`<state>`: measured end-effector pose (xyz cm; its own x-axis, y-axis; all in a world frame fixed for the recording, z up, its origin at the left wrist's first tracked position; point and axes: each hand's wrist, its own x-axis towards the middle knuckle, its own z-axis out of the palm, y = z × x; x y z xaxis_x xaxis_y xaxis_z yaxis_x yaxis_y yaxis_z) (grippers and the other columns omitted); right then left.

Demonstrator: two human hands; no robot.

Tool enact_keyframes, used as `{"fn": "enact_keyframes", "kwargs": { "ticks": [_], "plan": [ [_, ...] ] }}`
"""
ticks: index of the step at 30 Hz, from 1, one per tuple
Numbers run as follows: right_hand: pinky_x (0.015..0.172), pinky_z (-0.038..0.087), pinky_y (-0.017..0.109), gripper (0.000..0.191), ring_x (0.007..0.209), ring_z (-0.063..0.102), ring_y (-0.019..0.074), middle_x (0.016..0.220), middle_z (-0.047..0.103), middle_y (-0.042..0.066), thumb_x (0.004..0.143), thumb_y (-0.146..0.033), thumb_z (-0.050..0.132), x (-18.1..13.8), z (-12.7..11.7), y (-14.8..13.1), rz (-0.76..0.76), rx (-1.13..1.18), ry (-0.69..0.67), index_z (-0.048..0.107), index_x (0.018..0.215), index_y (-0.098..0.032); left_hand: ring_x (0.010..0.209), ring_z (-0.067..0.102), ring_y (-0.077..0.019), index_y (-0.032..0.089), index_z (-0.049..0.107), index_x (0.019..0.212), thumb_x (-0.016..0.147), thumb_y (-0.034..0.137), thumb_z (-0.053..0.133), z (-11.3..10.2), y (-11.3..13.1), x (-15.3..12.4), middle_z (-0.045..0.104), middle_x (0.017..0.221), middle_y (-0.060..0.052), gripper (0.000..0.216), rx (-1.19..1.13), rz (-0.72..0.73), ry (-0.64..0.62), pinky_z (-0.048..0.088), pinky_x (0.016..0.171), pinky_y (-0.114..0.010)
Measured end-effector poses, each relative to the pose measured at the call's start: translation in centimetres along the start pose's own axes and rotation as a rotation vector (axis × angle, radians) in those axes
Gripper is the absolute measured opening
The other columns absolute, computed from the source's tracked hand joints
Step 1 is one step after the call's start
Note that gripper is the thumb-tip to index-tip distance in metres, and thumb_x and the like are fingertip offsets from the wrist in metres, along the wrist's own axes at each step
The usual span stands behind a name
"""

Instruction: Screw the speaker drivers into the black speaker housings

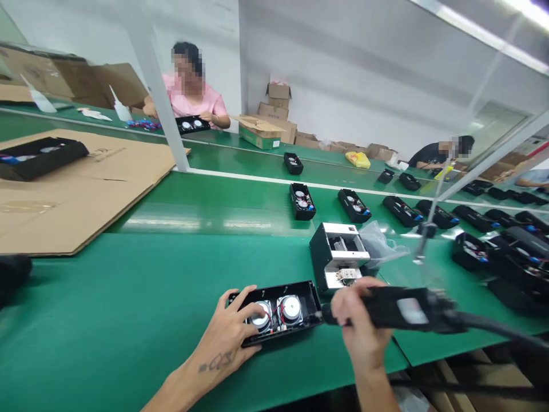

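So my left hand (227, 335) is clamped over a black plastic speaker housing (274, 296), fingers spread across the top with the thumb reaching toward the drivers, and it's pinning the thing down flat. The housing is lying open side up near the front edge of the green workbench (107, 326), and it's sitting a bit left of where the bench meets the next section. Inside it there are two round speaker drivers (289, 311) side by side, silver-white in the middle, with thin red wires (279, 309) running between them.

My right hand (360, 323) is wrapped around a chunky black electric screwdriver (403, 303), with a thick cord (493, 326) trailing off to the right. Its nose is pointing at the housing's right end, right up close, but I can't tell if the bit is actually touching anything.

Just beyond that, a black-and-white boxy unit (338, 257) is lying beside a clear plastic bag (380, 246). More black housings (354, 206) are lining up along the bench, and across the way a co-worker in a pink top (193, 100) is handling another one (192, 124).
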<state>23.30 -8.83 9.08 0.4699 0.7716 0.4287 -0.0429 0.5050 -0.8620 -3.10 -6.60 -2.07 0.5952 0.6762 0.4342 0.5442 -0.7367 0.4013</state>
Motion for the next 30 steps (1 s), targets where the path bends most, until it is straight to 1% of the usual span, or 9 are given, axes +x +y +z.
{"fn": "enact_keyframes", "kwargs": {
  "ticks": [3, 4, 6, 9, 14, 17, 20, 25, 30],
  "plan": [
    [0.055, 0.048, 0.029, 0.035, 0.046, 0.052, 0.0124, 0.056, 0.058, -0.012, 0.089, -0.026, 0.084, 5.1, -2.5, -0.4, -0.154, -0.086, 0.269, 0.061, 0.115, -0.025, 0.147, 0.053, -0.0389, 0.027, 0.075, 0.078, 0.071, 0.037, 0.104, 0.1, -0.2, 0.1, 0.080, 0.115, 0.006, 0.032, -0.015, -0.003, 0.002, 0.020, 0.119, -0.055],
    [0.057, 0.049, 0.030, 0.036, 0.048, 0.054, 0.0129, 0.058, 0.060, -0.011, 0.087, -0.029, 0.086, 6.6, -3.3, 0.0, -0.168, -0.152, 0.319, 0.062, 0.113, -0.023, 0.147, 0.053, -0.0385, 0.027, 0.075, 0.078, 0.070, 0.037, 0.105, 0.1, -0.3, 0.0, 0.080, 0.115, 0.006, 0.033, -0.013, -0.001, 0.005, 0.020, 0.119, -0.055],
    [0.057, 0.049, 0.031, 0.037, 0.048, 0.056, 0.0135, 0.058, 0.062, -0.010, 0.085, -0.038, 0.088, 8.6, -4.4, 1.3, -0.141, -0.252, 0.327, 0.061, 0.105, -0.022, 0.147, 0.054, -0.0377, 0.028, 0.075, 0.079, 0.069, 0.037, 0.105, 0.2, -0.4, -0.1, 0.079, 0.115, 0.006, 0.033, -0.002, -0.001, -0.001, 0.020, 0.119, -0.054],
    [0.054, 0.047, 0.030, 0.041, 0.045, 0.054, 0.0123, 0.055, 0.061, -0.010, 0.083, -0.045, 0.090, 9.5, -5.2, 2.8, -0.061, -0.284, 0.228, 0.060, 0.096, -0.022, 0.149, 0.052, -0.0377, 0.029, 0.077, 0.080, 0.071, 0.038, 0.103, 0.5, -0.6, -0.3, 0.079, 0.115, 0.005, 0.029, 0.009, -0.010, -0.020, 0.019, 0.121, -0.055],
    [0.044, 0.042, 0.027, 0.042, 0.040, 0.050, 0.0117, 0.051, 0.056, -0.010, 0.080, -0.042, 0.094, 6.6, -4.2, 1.7, 0.133, -0.216, -0.032, 0.065, 0.101, -0.021, 0.151, 0.050, -0.0406, 0.029, 0.079, 0.081, 0.073, 0.041, 0.101, 0.6, -0.5, -0.4, 0.079, 0.115, 0.002, 0.026, 0.018, -0.027, -0.039, 0.021, 0.122, -0.059],
    [0.042, 0.041, 0.024, 0.032, 0.040, 0.047, 0.0097, 0.054, 0.053, -0.011, 0.090, -0.033, 0.086, 3.0, -2.1, -0.1, 0.202, 0.022, -0.137, 0.064, 0.112, -0.024, 0.150, 0.051, -0.0416, 0.029, 0.079, 0.084, 0.074, 0.039, 0.101, 0.2, -0.1, -0.3, 0.080, 0.119, 0.003, 0.026, 0.023, -0.019, -0.071, 0.024, 0.120, -0.059],
    [0.043, 0.043, 0.022, 0.022, 0.041, 0.045, 0.0082, 0.058, 0.052, -0.010, 0.099, -0.025, 0.073, -0.7, 0.9, -1.2, 0.175, 0.235, -0.202, 0.065, 0.119, -0.027, 0.151, 0.050, -0.0411, 0.028, 0.080, 0.087, 0.076, 0.039, 0.100, -0.2, 0.2, -0.2, 0.079, 0.125, 0.004, 0.026, 0.016, -0.027, -0.099, 0.022, 0.121, -0.059],
    [0.046, 0.046, 0.020, 0.018, 0.045, 0.049, 0.0079, 0.062, 0.054, -0.010, 0.106, -0.023, 0.065, -4.1, 5.2, 0.0, 0.191, 0.337, -0.363, 0.063, 0.122, -0.032, 0.151, 0.050, -0.0414, 0.029, 0.081, 0.089, 0.080, 0.038, 0.097, -0.2, 0.5, -0.3, 0.079, 0.124, 0.004, 0.021, 0.033, -0.041, -0.121, 0.021, 0.122, -0.062],
    [0.048, 0.048, 0.020, 0.017, 0.047, 0.052, 0.0072, 0.068, 0.057, -0.010, 0.108, -0.024, 0.066, -4.9, 6.7, 2.0, 0.223, 0.323, -0.425, 0.061, 0.122, -0.032, 0.154, 0.046, -0.0405, 0.035, 0.083, 0.101, 0.087, 0.040, 0.092, -0.2, 0.7, -0.2, 0.079, 0.126, 0.004, 0.017, 0.009, -0.066, -0.152, 0.021, 0.123, -0.064]
  ]
}}
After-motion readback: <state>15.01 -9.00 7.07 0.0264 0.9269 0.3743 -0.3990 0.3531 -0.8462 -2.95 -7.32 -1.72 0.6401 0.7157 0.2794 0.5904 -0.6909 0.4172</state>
